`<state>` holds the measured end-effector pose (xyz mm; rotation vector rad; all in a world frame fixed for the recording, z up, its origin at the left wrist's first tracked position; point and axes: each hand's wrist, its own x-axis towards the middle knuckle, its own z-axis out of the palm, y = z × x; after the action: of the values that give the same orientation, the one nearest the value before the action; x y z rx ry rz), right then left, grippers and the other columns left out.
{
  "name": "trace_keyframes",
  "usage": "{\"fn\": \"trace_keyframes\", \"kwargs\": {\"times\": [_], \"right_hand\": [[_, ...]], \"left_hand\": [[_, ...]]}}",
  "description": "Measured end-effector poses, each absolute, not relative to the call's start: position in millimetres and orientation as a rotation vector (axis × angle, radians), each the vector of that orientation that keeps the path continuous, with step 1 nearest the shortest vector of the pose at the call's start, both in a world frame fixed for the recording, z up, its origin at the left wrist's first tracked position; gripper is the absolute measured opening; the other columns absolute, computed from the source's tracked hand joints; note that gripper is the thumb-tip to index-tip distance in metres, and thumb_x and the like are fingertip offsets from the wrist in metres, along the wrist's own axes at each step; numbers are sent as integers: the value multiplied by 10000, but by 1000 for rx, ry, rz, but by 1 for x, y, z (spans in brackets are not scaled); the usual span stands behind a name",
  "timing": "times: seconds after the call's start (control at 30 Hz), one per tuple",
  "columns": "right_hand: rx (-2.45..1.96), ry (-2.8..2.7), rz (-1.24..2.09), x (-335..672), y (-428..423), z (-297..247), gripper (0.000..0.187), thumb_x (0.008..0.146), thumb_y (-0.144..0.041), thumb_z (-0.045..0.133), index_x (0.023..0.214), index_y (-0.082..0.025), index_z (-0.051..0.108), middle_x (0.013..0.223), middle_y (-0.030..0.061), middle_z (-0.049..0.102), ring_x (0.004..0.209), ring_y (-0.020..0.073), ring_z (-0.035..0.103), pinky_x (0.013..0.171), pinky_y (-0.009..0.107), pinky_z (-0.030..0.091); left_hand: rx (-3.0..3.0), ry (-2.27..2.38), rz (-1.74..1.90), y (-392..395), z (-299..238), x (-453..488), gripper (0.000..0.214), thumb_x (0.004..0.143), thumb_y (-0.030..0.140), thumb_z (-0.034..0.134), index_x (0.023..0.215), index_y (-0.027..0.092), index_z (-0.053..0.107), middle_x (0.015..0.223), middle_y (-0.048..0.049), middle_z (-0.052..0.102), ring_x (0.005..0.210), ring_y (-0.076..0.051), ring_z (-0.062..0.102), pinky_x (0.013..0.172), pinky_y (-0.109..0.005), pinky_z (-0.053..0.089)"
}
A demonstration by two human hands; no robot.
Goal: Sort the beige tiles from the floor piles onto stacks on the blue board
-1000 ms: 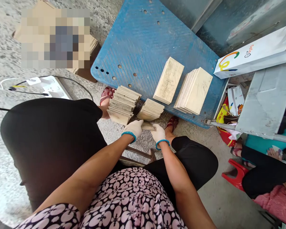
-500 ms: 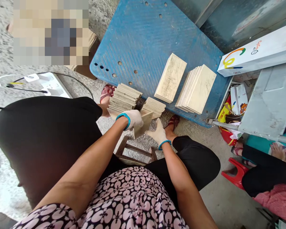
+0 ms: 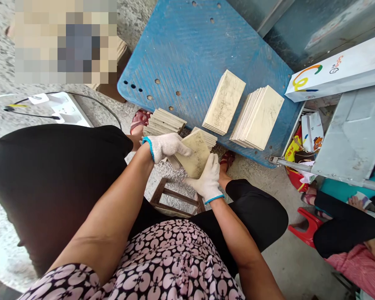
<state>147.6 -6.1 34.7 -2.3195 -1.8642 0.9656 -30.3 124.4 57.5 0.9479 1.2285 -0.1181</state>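
Observation:
A thin, pale wooden board [image 3: 194, 155] with dark specks is held tilted between my knees. My left hand [image 3: 167, 148], in a white glove with a blue cuff, grips its left edge, thumb on top. At the lower right edge my gloved right hand [image 3: 208, 178] has hold of it too, fingers along the side and thumb below the bottom edge. Just beyond the hands is a stack of thin boards on edge [image 3: 165, 121]. Another stack [image 3: 208, 138] is partly covered by the held board.
On the blue plastic pallet [image 3: 175, 54] lie a smaller board stack [image 3: 224, 102] and a bigger one [image 3: 258, 116]. A wooden stool frame [image 3: 178, 198] stands between my legs. At left is a power strip [image 3: 70, 110] with cables. Another person sits at right by a red stool [image 3: 306, 229].
The board has turned from steeply tilted to showing its broad face. My left hand has shifted left along it, and my right hand has come in from beside it to take its right edge.

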Motion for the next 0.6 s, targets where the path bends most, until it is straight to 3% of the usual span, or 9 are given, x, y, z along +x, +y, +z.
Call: {"fn": "trace_keyframes", "kwargs": {"times": [0.13, 0.33, 0.43, 0.6], "right_hand": [[-2294, -1959, 893, 149, -2, 31, 1286, 501, -512, 809, 1489, -85, 107, 1520, 247, 169, 1394, 414, 200, 1150, 524, 160], [-2292, -1894, 886, 144, 9, 32, 1244, 485, -459, 817, 1483, -110, 162, 1450, 232, 294, 1339, 398, 319, 1094, 503, 299], [-2361, -1711, 899, 143, 19, 44, 1254, 482, -476, 820, 1494, -144, 159, 1427, 213, 332, 1308, 396, 376, 1059, 509, 359], [-2462, -1326, 865, 155, 67, 66, 1161, 518, -576, 791, 1474, -201, 250, 1359, 172, 455, 1202, 362, 510, 997, 485, 434]], "left_hand": [[598, 1025, -87, 125, 54, -30, 197, 832, 168, 645, 933, -1, 656, 692, -63, 699, 613, -125, 612, 614, -217, 496], [658, 1134, 48, 126, 54, -26, 353, 670, 339, 771, 828, 36, 683, 767, -149, 716, 583, -212, 645, 483, -261, 520], [534, 1081, 323, 131, 62, -24, 383, 651, 410, 764, 824, 78, 681, 744, -144, 705, 588, -246, 662, 480, -312, 551], [242, 1121, 854, 136, 56, -13, 468, 703, 425, 708, 1040, 110, 629, 842, -108, 702, 662, -192, 676, 620, -316, 583]]}}
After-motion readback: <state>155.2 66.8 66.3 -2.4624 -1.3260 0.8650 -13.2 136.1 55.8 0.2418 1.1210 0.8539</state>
